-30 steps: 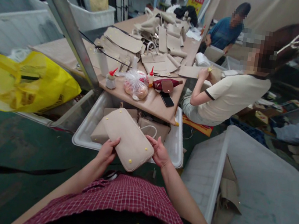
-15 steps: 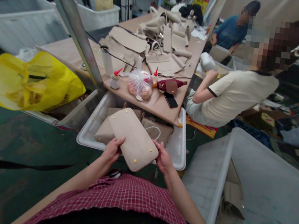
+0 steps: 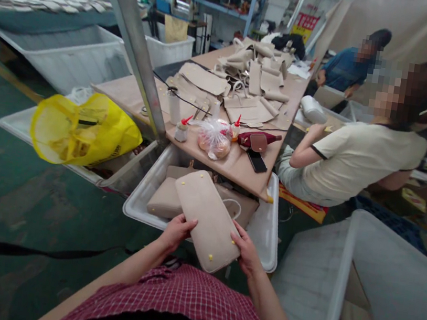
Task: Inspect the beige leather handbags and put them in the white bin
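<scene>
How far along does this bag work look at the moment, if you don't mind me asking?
Done: beige bags that look assembled lie in the white bin. In hand: the left hand and right hand hold a beige panel with yellow dots on it. Left: many flat beige pieces still lie apart on the table, so much seems unfinished.

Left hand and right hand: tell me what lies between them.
In the head view, the beige bag panel lies between the left hand and the right hand.
</scene>
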### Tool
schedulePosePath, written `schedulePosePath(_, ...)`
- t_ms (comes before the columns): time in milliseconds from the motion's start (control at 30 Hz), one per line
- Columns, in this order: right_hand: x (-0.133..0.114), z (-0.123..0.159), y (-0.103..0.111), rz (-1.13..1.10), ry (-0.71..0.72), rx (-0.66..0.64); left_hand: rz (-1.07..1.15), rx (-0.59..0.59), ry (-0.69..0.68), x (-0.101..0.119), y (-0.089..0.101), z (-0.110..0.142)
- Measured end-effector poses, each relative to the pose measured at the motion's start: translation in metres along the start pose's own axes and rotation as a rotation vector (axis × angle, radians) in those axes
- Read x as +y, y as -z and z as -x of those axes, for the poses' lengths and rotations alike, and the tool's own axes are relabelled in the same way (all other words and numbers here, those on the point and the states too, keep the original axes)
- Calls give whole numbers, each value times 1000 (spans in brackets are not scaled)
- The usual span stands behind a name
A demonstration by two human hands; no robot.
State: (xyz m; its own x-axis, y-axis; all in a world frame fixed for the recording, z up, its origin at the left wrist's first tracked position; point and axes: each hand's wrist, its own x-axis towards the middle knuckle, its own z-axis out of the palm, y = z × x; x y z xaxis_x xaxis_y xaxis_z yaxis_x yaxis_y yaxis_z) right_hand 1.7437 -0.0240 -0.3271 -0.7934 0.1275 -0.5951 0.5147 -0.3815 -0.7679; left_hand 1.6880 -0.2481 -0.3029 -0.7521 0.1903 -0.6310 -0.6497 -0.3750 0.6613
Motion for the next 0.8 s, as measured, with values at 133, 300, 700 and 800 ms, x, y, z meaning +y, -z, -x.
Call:
schedulePosePath(133,0,1,10,-8,-24,1,-168,-45,-40,-4,-1,-1)
schedulePosePath(300,-1,5,16,-13,-31,-37,-297,-78,-86,-5,-5,-5)
schedulePosePath(700,-3,13,48,295,35,-71,-340,-312,-91,-8,-41,10)
schedulePosePath(800,-6,35,63,241,95,21,-428,-493,-142,-3,-60,14)
